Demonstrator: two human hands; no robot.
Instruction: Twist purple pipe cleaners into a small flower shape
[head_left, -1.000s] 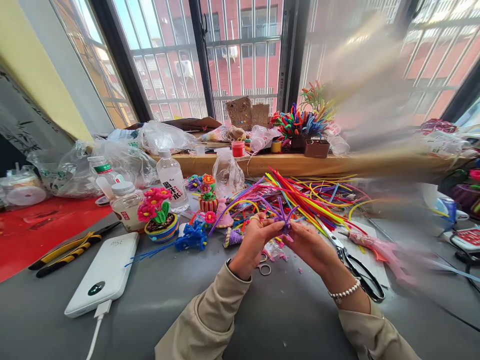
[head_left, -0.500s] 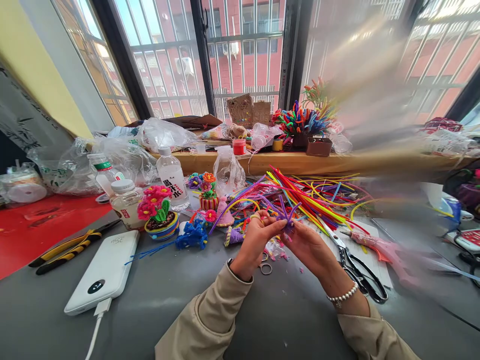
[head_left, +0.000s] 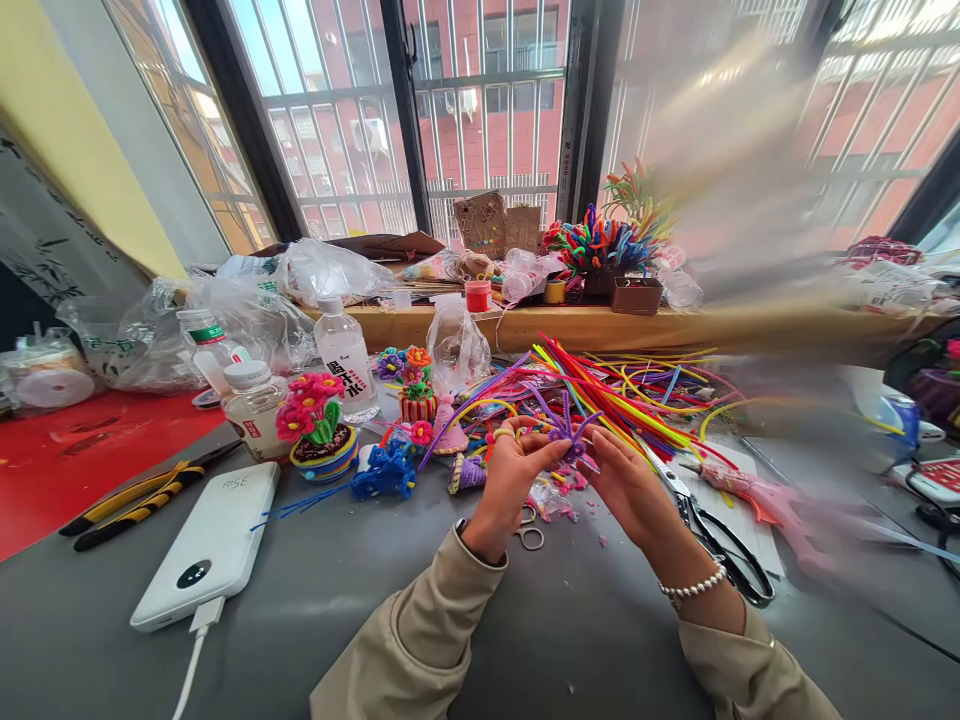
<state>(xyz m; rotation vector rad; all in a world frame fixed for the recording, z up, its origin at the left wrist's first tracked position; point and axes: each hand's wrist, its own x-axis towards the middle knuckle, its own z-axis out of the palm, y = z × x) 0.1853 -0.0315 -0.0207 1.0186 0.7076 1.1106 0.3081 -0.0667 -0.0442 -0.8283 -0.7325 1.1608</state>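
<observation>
A small purple pipe-cleaner piece (head_left: 574, 440), with several thin stems sticking up and out, is held above the middle of the grey table. My left hand (head_left: 517, 470) pinches its left side between thumb and fingers. Around its right side are the fingers of my right hand (head_left: 621, 482), apart from one another, with the fingertips close to the stems; whether they touch it is hard to tell. Pink scraps (head_left: 559, 500) lie on the table below, beside small scissors (head_left: 531, 538) near my left wrist.
Long pipe cleaners (head_left: 600, 400) spread behind my hands. Large black-handled scissors (head_left: 724, 550) and a pink glue gun (head_left: 765, 495) lie right. Left are a flower pot (head_left: 322, 455), blue piece (head_left: 382, 470), white power bank (head_left: 210, 545), pliers (head_left: 142, 500) and bottles (head_left: 345, 360).
My right hand has loosened from the purple piece and shifted slightly right and down, its fingers more spread. My left hand keeps its pinch, and more of the purple piece shows.
</observation>
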